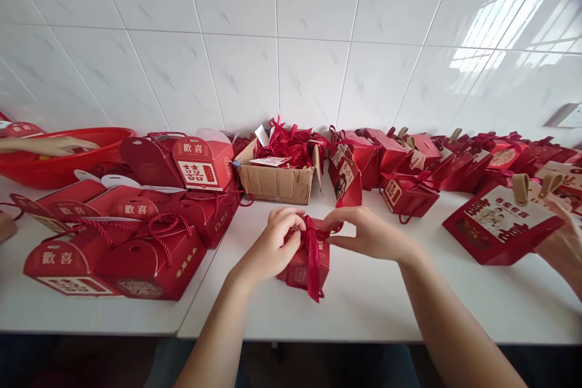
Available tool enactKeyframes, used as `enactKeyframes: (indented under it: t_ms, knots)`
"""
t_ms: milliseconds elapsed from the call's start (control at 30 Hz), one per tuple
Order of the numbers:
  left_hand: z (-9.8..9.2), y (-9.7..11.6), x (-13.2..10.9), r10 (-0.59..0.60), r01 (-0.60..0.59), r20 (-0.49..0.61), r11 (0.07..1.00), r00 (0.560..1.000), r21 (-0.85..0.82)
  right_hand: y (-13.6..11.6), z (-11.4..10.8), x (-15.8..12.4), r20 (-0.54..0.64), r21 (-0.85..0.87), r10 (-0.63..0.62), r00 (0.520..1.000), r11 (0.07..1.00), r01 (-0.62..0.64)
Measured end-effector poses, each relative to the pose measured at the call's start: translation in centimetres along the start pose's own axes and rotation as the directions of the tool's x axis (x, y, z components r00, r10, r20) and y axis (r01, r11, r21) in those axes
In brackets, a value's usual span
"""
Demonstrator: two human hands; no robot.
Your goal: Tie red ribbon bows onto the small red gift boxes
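A small red gift box [292, 271] stands on the white table in front of me, a dark red satin ribbon [313, 264] hanging down its near side. My left hand [275, 244] is closed at the box's upper left, pinching the ribbon between thumb and fingers. On the opposite side, my right hand [366, 233] has thumb and forefinger bent around the top right of the box. A bit of red ribbon shows between those fingers, whose tips are partly hidden. Just behind the box is an open cardboard box [275, 185] filled with red ribbons [291, 142].
Larger red boxes with rope handles [150, 264] are stacked at left. Beyond them, another person's hand [68, 145] reaches into a red basin [104, 139]. At right, someone's hand [561, 230] holds a red bag-shaped box [477, 242]. Several finished-looking boxes [411, 197] line the tiled wall.
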State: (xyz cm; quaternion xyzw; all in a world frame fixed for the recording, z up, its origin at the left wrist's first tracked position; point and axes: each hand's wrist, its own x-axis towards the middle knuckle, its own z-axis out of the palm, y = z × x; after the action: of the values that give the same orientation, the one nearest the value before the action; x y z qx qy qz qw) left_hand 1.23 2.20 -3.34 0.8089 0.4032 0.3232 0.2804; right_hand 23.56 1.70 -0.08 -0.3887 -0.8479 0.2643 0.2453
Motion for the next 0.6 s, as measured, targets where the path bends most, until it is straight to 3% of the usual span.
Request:
enactKeyframes:
  t_ms: [133,233,367,600]
  knots:
    - [-0.4,0.5,0.3,0.016,-0.017,0.026,0.999,1.000,0.032,-1.6,-2.5,1.1,0.182,-0.207,0.067,0.981,0.978,-0.028]
    - [-1.1,0.9,0.8,0.032,-0.037,0.060,0.996,0.998,0.083,-1.9,-3.5,2.6,0.213,-0.283,0.152,0.965,0.955,-0.087]
    - [-1.7,1.3,1.3,0.061,-0.071,0.073,0.987,0.995,0.142,-0.7,-2.9,4.3,0.232,-0.196,0.143,0.962,0.976,-0.098]
    - [-1.2,0.7,0.8,0.067,-0.065,-0.012,0.990,0.998,0.128,0.3,-2.1,5.3,0.278,0.064,-0.077,0.958,0.996,0.062]
